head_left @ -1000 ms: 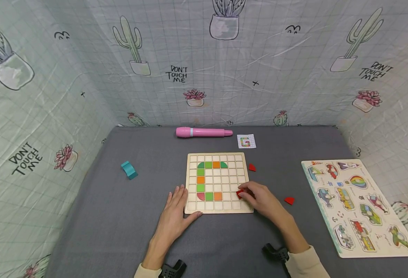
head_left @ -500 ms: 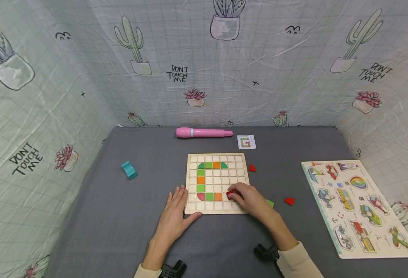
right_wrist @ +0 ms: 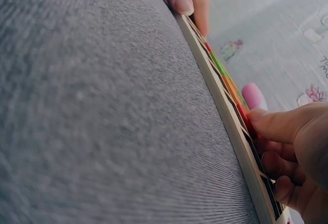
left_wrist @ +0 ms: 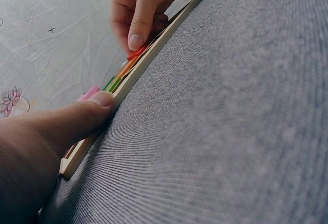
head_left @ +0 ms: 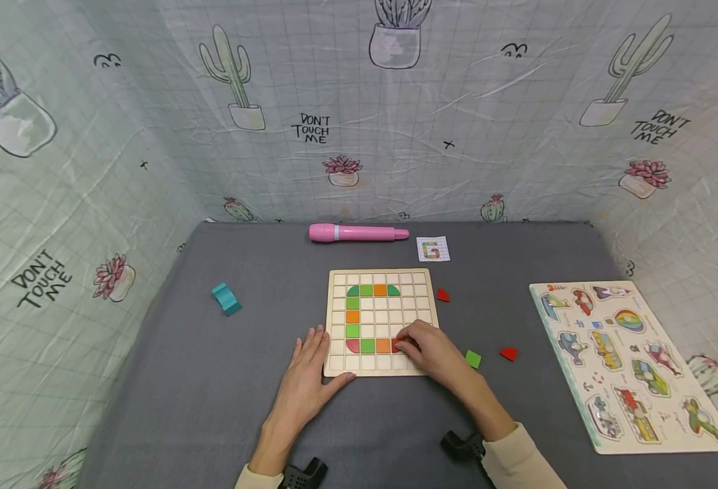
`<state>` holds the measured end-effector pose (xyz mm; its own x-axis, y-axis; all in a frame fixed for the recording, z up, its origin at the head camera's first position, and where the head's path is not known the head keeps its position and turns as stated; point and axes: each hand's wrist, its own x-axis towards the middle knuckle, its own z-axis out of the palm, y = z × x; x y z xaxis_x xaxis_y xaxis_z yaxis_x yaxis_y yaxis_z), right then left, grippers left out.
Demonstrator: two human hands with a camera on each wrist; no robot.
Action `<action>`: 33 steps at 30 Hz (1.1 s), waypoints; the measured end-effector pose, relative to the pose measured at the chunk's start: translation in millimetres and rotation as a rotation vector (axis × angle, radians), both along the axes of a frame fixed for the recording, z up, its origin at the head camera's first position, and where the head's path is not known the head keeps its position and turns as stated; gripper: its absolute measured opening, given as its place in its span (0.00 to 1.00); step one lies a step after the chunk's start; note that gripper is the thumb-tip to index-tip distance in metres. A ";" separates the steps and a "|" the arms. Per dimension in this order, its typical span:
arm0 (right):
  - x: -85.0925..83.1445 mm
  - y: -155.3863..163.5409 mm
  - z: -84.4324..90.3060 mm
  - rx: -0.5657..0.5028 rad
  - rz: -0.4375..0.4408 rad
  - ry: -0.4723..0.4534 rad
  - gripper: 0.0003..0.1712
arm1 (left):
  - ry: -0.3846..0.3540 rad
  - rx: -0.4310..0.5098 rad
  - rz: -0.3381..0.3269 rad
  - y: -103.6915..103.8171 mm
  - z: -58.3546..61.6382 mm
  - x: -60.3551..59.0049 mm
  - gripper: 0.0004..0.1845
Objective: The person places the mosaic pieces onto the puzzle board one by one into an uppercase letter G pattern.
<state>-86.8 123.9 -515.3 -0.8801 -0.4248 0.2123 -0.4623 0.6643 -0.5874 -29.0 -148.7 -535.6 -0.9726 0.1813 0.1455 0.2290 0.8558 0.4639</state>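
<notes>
We see a pale wooden board [head_left: 383,321] lying flat in the middle of the grey desk [head_left: 212,380], cut into a grid of small square cells. Coloured tiles in it trace a curved letter shape: green and orange along the top row, orange and green down the left column, then a red quarter-round, green and orange along the lower row. Our right hand [head_left: 435,352] rests on the board's lower right part, its grip narrow, fingertips pinching a red tile [head_left: 397,346] just beside the orange one at the end of that lower row. From the left wrist view the thumb tip presses down on this red piece at the board's surface. Our left hand [head_left: 306,380] lies flat with straight fingers against the board's lower left corner, thumb along its near edge, holding nothing.

Loose on the desk to the right lie a green tile [head_left: 472,359] and two more red pieces [head_left: 508,353]. Behind the board a small card [head_left: 432,250] shows the same coloured letter, a G. The backdrop cloth reads "DON'T TOUCH ME" [head_left: 310,129] among printed cacti.
</notes>
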 end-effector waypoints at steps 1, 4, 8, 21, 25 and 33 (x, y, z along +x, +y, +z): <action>-0.1 -0.8 -0.6 0.000 0.001 0.009 0.03 | -0.001 -0.001 0.001 -0.1 0.2 0.0 0.50; -0.2 -3.1 -2.7 -0.001 0.001 0.045 0.02 | -0.001 -0.001 0.002 -0.2 0.7 0.1 0.50; 0.2 -5.5 -4.0 0.001 0.000 0.090 0.03 | 0.005 0.001 0.002 -0.4 1.5 0.4 0.49; 2.2 -4.1 1.3 0.016 0.000 0.051 0.03 | 0.012 0.006 -0.002 -0.4 0.6 0.5 0.49; 2.9 0.3 4.0 -0.004 -0.004 0.032 0.07 | 0.020 0.005 -0.004 -0.5 -0.6 0.3 0.49; 3.5 14.8 10.7 -0.027 -0.017 0.049 0.13 | 0.024 0.015 -0.004 -0.9 -0.8 0.0 0.49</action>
